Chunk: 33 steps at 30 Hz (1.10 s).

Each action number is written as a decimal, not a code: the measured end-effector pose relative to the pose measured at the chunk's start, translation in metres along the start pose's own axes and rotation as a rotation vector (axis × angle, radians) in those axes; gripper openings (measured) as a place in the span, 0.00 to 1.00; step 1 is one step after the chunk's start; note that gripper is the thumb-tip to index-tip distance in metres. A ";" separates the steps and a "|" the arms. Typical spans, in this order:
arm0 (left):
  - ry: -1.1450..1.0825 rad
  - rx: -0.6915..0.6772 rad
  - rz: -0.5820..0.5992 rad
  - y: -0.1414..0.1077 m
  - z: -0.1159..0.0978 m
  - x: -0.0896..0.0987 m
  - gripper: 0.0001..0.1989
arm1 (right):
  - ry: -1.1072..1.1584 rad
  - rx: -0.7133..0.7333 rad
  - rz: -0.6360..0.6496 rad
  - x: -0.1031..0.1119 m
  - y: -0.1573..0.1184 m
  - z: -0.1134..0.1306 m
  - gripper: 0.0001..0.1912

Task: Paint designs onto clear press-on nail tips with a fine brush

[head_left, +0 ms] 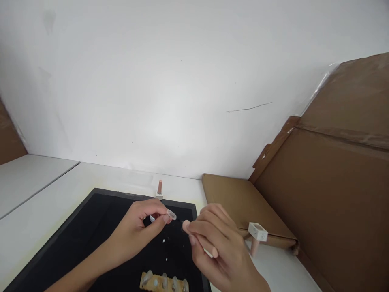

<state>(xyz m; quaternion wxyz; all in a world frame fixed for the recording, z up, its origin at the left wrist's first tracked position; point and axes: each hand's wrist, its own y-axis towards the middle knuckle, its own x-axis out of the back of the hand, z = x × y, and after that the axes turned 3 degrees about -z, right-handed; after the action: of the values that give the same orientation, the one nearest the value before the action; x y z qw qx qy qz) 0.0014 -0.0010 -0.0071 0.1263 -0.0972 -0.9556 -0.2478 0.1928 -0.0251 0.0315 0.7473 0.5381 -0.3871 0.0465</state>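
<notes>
Above the black mat, my left hand (138,227) pinches a clear false nail tip (172,214) between thumb and fingers. Its free end points toward my right hand (220,241), whose fingers close around the pink cap of a nail polish brush (208,246). The brush's dark end lies close to the nail tip; whether they touch I cannot tell. Below, near the bottom edge, a yellowish strip (161,285) carries several more clear nail tips. A small white piece shows beneath my left fingers, partly hidden.
A black mat (100,227) lies on the white table. At its back edge stands a nail polish bottle (159,190) with a pink cap. Another bottle (257,233), white-bodied with its pink cap downward, is at the right by a flat cardboard box (237,198). White specks dot the mat.
</notes>
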 end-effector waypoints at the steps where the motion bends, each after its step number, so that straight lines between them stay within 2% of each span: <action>1: -0.011 0.004 0.003 0.000 0.000 0.000 0.10 | -0.016 -0.011 -0.016 0.000 0.000 -0.001 0.10; 4: -0.013 -0.013 -0.008 0.000 0.000 0.001 0.09 | 0.041 -0.017 -0.038 0.003 -0.002 -0.002 0.11; 8: 0.004 -0.072 -0.004 0.001 0.001 0.002 0.09 | 0.257 0.009 0.038 0.007 -0.003 -0.001 0.14; 12: 0.007 -0.115 0.051 0.000 0.001 0.002 0.09 | 0.245 -0.003 0.106 0.008 -0.002 -0.003 0.15; 20: 0.051 -0.149 0.020 -0.002 -0.002 0.004 0.10 | 0.112 -0.064 0.034 0.010 0.000 -0.011 0.11; 25: 0.077 -0.256 -0.038 -0.002 0.002 0.004 0.09 | 0.250 -0.063 -0.007 0.013 -0.004 -0.012 0.14; 29: 0.114 -0.410 -0.125 -0.003 0.005 0.002 0.10 | 0.314 -0.172 -0.030 0.015 -0.011 -0.010 0.16; 33: 0.154 -0.489 -0.167 -0.002 0.006 0.002 0.10 | 0.310 -0.334 -0.067 0.015 -0.013 -0.006 0.09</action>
<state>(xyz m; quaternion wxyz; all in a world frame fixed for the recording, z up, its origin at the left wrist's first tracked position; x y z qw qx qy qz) -0.0018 -0.0001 -0.0124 0.1505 -0.0266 -0.8596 -0.4876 0.2129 -0.0303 0.0300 0.8776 0.4060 -0.2518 0.0394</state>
